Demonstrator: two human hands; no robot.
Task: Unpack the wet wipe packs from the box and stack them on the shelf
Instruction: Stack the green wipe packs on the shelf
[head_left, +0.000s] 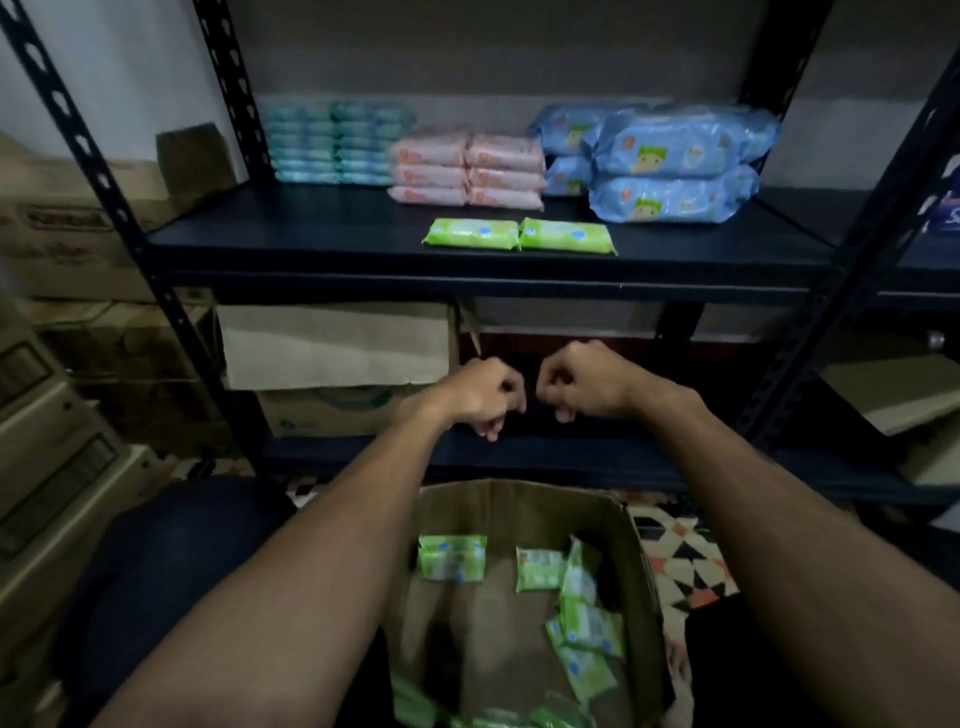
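Observation:
Two green wet wipe packs (519, 236) lie side by side at the front of the dark shelf (311, 244). Below me an open cardboard box (519, 501) holds several more green packs (452, 557) scattered on its bottom. My left hand (480, 395) and my right hand (576, 382) hang close together in mid-air above the box and below the shelf's front edge. Both have their fingers curled downward and nothing in them.
Behind the green packs stand stacks of teal packs (335, 143), pink packs (467, 171) and large blue packs (670, 166). Cardboard boxes (337, 345) sit on the lower shelf and at the left. Black slotted uprights (104, 176) frame the shelf. A patterned floor (685, 566) shows at right.

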